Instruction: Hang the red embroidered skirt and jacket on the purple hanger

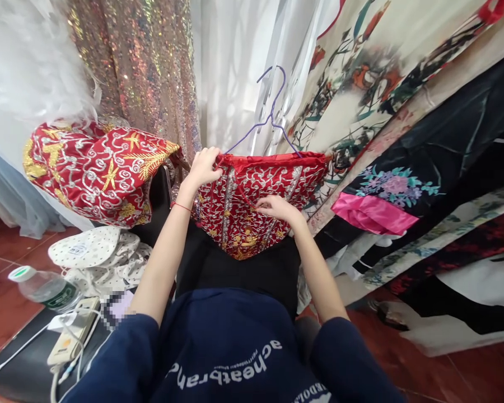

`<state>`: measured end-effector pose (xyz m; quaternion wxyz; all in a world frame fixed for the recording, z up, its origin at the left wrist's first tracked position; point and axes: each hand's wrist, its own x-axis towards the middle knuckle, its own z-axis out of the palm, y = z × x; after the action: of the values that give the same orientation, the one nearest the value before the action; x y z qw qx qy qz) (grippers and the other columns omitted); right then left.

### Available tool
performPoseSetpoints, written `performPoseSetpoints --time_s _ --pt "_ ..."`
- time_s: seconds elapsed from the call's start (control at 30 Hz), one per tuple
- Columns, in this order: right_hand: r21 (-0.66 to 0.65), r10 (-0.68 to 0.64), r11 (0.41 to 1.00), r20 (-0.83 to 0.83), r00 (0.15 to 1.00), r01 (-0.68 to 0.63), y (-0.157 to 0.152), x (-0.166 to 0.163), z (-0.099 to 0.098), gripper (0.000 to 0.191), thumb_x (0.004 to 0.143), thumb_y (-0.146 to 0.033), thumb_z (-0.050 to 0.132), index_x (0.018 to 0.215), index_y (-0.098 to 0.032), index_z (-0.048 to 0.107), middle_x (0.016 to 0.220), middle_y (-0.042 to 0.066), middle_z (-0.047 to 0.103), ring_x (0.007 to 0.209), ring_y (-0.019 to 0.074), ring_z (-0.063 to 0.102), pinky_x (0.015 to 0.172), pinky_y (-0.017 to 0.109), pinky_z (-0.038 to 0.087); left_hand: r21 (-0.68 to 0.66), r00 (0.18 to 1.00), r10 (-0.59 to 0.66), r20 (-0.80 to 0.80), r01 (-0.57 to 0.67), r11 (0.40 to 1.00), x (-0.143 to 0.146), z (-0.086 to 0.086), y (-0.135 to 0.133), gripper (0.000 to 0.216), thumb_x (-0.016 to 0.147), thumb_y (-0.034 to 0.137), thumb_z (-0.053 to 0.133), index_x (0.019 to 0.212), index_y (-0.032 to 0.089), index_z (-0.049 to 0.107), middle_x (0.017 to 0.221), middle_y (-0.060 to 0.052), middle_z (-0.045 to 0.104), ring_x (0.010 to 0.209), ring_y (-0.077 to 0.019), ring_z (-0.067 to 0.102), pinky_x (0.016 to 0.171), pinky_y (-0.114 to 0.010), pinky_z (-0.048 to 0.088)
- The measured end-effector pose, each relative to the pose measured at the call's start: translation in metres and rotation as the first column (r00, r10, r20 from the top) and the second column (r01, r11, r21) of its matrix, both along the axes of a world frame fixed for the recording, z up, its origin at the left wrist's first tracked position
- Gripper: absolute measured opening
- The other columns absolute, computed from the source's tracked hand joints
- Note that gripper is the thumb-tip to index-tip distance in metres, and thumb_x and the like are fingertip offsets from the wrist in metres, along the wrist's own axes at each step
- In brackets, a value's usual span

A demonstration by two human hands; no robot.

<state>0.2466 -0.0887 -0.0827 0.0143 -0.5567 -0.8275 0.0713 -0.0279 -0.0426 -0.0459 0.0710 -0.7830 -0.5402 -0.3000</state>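
A red embroidered bodice (246, 224), covered in silver scrolls and gold motifs, lies across my lap and tapers to a point at the bottom. The purple hanger (272, 115) sits in its top edge with the hook sticking up. My left hand (205, 167) is closed on the bodice's upper left corner. Over the middle of the cloth, my right hand (277, 207) pinches the end of a thin red strap (246, 196). Its fingertips are partly hidden.
At left are another red embroidered garment (105, 168), a water bottle (46, 288), a power strip (73, 330) with cables and a dotted white cloth (86, 249). Hanging clothes crowd the right, including a black garment with a pink cuff (378, 212). A sequined dress (143, 61) hangs behind.
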Motion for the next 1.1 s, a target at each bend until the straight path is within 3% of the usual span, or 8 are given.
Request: performPoseSetpoints --time_s 0.1,0.17,0.23,0.4,0.53,0.77,1.1 --pt "0.196 0.097 0.979 -0.188 0.977 -0.06 -0.003 -0.024 0.008 0.026 0.1 -0.033 0.05 0.111 -0.024 0.073 0.113 0.003 0.073 0.097 0.0135 0.066 0.089 0.023 0.047 0.021 1.0 0.012 0.01 -0.012 1.0 0.001 -0.001 -0.001 0.028 0.085 0.036 0.066 0.108 0.021 0.057 0.114 -0.01 0.063 0.114 -0.0336 0.057 0.1 -0.044 0.04" --pt "0.343 0.091 0.939 -0.317 0.944 0.025 -0.001 -0.043 0.011 0.024 0.097 -0.03 0.052 0.102 -0.021 0.073 0.105 0.004 0.075 0.092 0.0174 0.067 0.082 0.028 0.048 0.035 0.999 0.04 0.013 -0.04 0.999 0.004 -0.001 -0.002 0.036 0.086 0.049 0.069 0.104 0.021 0.058 0.112 -0.01 0.064 0.112 -0.034 0.058 0.099 -0.043 0.041" --pt "0.402 0.069 0.908 -0.426 0.902 0.12 0.004 -0.063 0.013 0.022 0.096 -0.029 0.052 0.102 -0.02 0.071 0.097 0.004 0.076 0.089 0.0196 0.068 0.078 0.029 0.048 0.048 0.997 0.078 0.011 -0.078 0.996 0.008 -0.001 -0.002 0.04 0.086 0.056 0.069 0.101 0.021 0.057 0.11 -0.01 0.066 0.111 -0.0337 0.059 0.097 -0.042 0.041" --pt "0.384 0.027 0.895 -0.552 0.833 0.226 0.015 -0.104 0.014 0.027 0.099 -0.037 0.052 0.113 -0.018 0.065 0.097 0.005 0.077 0.091 0.023 0.071 0.082 0.033 0.051 0.082 0.984 0.175 0.03 -0.177 0.981 0.018 0.0 -0.003 0.043 0.097 0.063 0.049 0.091 0.021 0.057 0.103 -0.01 0.068 0.108 -0.0302 0.059 0.093 -0.039 0.04" --pt "0.368 -0.016 0.884 -0.594 0.804 0.289 0.017 -0.121 0.014 0.029 0.103 -0.039 0.046 0.109 -0.018 0.065 0.097 0.007 0.077 0.095 0.0253 0.072 0.085 0.036 0.051 0.101 0.979 0.188 0.074 -0.195 0.976 0.023 0.001 -0.005 0.054 0.101 0.066 0.031 0.084 0.021 0.057 0.099 -0.009 0.069 0.103 -0.028 0.06 0.092 -0.039 0.04" --pt "0.359 -0.093 0.851 -0.617 0.782 0.384 0.019 -0.131 0.012 0.028 0.103 -0.035 0.045 0.113 -0.016 0.062 0.1 0.011 0.077 0.095 0.0284 0.073 0.086 0.039 0.05 0.127 0.963 0.245 0.108 -0.258 0.958 0.032 0.0 -0.009 0.056 0.095 0.072 0.042 0.084 0.021 0.061 0.098 -0.009 0.071 0.102 -0.0294 0.062 0.09 -0.038 0.038" --pt "0.3 -0.181 0.855 -0.593 0.785 0.423 0.015 -0.14 0.018 0.029 0.105 -0.033 0.039 0.121 -0.014 0.053 0.1 0.014 0.077 0.097 0.0306 0.073 0.088 0.041 0.052 0.101 0.932 0.271 0.241 -0.302 0.948 0.038 -0.003 -0.003 0.04 0.095 0.058 0.055 0.086 0.023 0.073 0.097 -0.007 0.075 0.099 -0.0295 0.063 0.089 -0.041 0.037"
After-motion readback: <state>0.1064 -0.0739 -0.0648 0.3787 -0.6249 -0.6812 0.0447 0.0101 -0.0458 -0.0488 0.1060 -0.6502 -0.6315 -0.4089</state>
